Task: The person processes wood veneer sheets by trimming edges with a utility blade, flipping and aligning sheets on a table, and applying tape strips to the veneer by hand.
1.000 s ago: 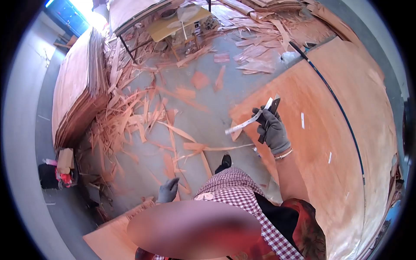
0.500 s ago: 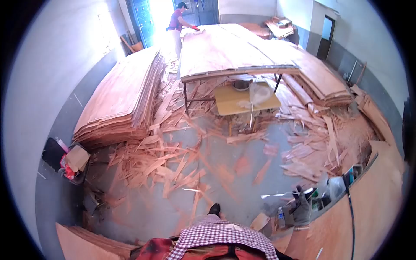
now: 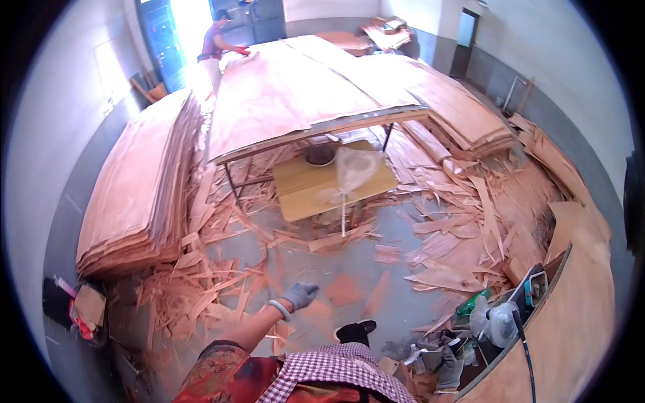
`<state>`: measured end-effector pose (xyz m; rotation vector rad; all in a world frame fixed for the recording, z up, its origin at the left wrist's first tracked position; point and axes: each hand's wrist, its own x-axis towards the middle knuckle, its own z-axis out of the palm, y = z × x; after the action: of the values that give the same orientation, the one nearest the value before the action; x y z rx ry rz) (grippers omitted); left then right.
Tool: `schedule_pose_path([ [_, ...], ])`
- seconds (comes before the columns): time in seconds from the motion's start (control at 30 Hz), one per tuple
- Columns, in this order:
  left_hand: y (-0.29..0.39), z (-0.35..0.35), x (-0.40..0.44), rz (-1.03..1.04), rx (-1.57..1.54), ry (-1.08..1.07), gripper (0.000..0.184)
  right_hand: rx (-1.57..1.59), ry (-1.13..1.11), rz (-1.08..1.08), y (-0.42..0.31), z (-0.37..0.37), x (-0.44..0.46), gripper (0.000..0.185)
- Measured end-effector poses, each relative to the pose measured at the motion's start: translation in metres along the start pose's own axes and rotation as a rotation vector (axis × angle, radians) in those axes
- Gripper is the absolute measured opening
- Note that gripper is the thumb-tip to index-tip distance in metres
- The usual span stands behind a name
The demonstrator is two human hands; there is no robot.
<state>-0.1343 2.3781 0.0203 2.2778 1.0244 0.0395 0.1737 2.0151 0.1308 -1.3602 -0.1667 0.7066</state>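
Observation:
My left hand (image 3: 300, 295), in a grey glove, is held out over the floor with its fingers curled in. Nothing shows in it. Low at the right, my right hand (image 3: 449, 369), gloved too, is closed around a slim white tool (image 3: 418, 354) whose exact kind I cannot make out. Beside that hand stand a clear plastic bottle (image 3: 418, 366) and a bagged bundle (image 3: 502, 324). Ahead is a large table (image 3: 322, 127) topped with wide wood veneer sheets (image 3: 269, 94).
A tall veneer stack (image 3: 134, 188) stands left, another stack (image 3: 463, 114) right. Veneer scraps (image 3: 201, 289) litter the floor. A low yellow board (image 3: 302, 195) carries a dark pot (image 3: 320, 154) and plastic bag (image 3: 356, 168). Another person (image 3: 213, 47) works at the table's far end.
My view has shifted, and the table now appears lower and further left. My left hand has come into view. My right hand has dropped lower with the white tool.

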Motion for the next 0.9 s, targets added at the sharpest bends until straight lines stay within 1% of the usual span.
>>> schedule_pose_path([
  [0.07, 0.047, 0.005, 0.033, 0.1, 0.111, -0.249, 0.032, 0.033, 0.056, 0.009, 0.001, -0.014, 0.041, 0.024],
  [0.1, 0.056, 0.015, 0.051, 0.181, 0.155, -0.318, 0.032, 0.01, 0.033, -0.041, -0.002, -0.018, 0.059, 0.015],
  [0.13, 0.063, 0.021, 0.061, 0.257, 0.201, -0.4, 0.032, -0.02, 0.075, -0.051, -0.007, -0.023, 0.074, 0.014],
  [0.23, 0.078, 0.03, 0.09, 0.213, 0.228, -0.619, 0.034, -0.082, 0.188, -0.094, -0.029, -0.028, 0.108, 0.01],
  [0.27, 0.069, 0.038, 0.102, 0.119, 0.136, -0.622, 0.035, -0.049, 0.189, -0.058, -0.037, -0.031, 0.118, 0.012],
  [0.33, 0.017, 0.067, 0.121, -0.086, -0.069, -0.617, 0.037, -0.002, 0.173, 0.018, -0.054, -0.042, 0.138, 0.016],
  [0.37, -0.012, 0.083, 0.124, -0.161, 0.026, -0.567, 0.037, -0.041, 0.095, -0.043, -0.041, -0.068, 0.154, 0.029],
  [0.4, -0.042, 0.097, 0.129, -0.238, 0.124, -0.513, 0.038, -0.044, 0.151, -0.071, -0.048, -0.066, 0.162, 0.032],
  [0.43, -0.078, 0.108, 0.135, -0.306, 0.156, -0.565, 0.038, -0.045, 0.205, -0.1, -0.062, -0.054, 0.163, 0.034],
  [0.47, -0.096, 0.114, 0.141, -0.371, 0.189, -0.62, 0.039, -0.045, 0.261, -0.13, -0.073, -0.047, 0.17, 0.037],
  [0.5, -0.089, 0.111, 0.155, -0.389, 0.264, -0.633, 0.036, -0.099, 0.17, -0.089, -0.063, -0.074, 0.183, 0.044],
  [0.53, -0.066, 0.091, 0.171, -0.397, 0.35, -0.656, 0.034, -0.107, 0.172, -0.108, -0.063, -0.072, 0.208, 0.045],
  [0.57, -0.045, 0.084, 0.186, -0.368, 0.459, -0.713, 0.031, -0.116, 0.228, -0.12, -0.06, -0.073, 0.218, 0.046],
  [0.6, -0.039, 0.09, 0.2, -0.364, 0.41, -0.724, 0.032, -0.133, 0.351, -0.122, -0.066, -0.077, 0.203, 0.047],
  [0.63, -0.038, 0.091, 0.223, -0.325, 0.384, -0.764, 0.033, -0.276, 0.387, -0.024, -0.091, -0.068, 0.192, 0.059],
  [0.67, -0.032, 0.092, 0.252, -0.298, 0.355, -0.794, 0.035, -0.215, 0.402, 0.031, -0.102, -0.064, 0.194, 0.054],
  [0.7, -0.022, 0.098, 0.287, -0.194, 0.324, -0.801, 0.033, -0.32, 0.425, 0.032, -0.067, -0.097, 0.203, 0.048],
  [0.73, 0.0, 0.096, 0.323, -0.091, 0.291, -0.812, 0.031, -0.454, 0.496, -0.042, -0.067, -0.096, 0.212, 0.041],
  [0.77, 0.025, 0.099, 0.341, -0.061, 0.149, -0.794, 0.029, -0.424, 0.52, -0.148, -0.059, -0.106, 0.215, 0.036],
  [0.8, 0.051, 0.102, 0.35, -0.064, -0.008, -0.765, 0.028, -0.399, 0.606, -0.163, -0.065, -0.111, 0.214, 0.032],
  [0.83, 0.072, 0.103, 0.36, -0.094, -0.172, -0.713, 0.027, -0.495, 0.61, -0.023, -0.083, -0.116, 0.211, 0.025],
  [0.87, 0.091, 0.103, 0.375, -0.151, -0.184, -0.728, 0.026, -0.363, 0.631, -0.035, -0.08, -0.12, 0.216, 0.019],
  [0.9, 0.113, 0.107, 0.396, -0.213, -0.199, -0.735, 0.025, -0.36, 0.639, -0.03, -0.081, -0.125, 0.215, 0.02],
])
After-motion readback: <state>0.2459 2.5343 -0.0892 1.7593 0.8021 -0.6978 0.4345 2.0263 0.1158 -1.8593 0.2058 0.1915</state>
